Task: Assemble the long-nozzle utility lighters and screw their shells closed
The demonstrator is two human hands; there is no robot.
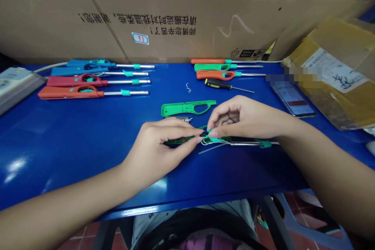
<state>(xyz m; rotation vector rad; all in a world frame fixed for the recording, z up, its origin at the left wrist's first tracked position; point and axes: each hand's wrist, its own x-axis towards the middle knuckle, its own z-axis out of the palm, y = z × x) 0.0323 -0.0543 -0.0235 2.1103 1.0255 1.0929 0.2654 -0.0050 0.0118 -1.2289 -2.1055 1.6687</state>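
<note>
Near the front middle of the table, my left hand pinches a small black part between thumb and fingertips. Meeting it from the right, my right hand has thumb and forefinger closed on a teal plastic piece. Thin white wire loops below the fingers. Under both hands lies a green lighter shell half, partly covered. A metal lighter tube with a teal sleeve extends right. Behind the hands rest another green shell half and a metal cylinder, partly hidden.
Several assembled lighters lie at the left, and 3 more at the back. A screwdriver, small metal bits, a phone and a taped parcel sit around. A large cardboard box walls off the back.
</note>
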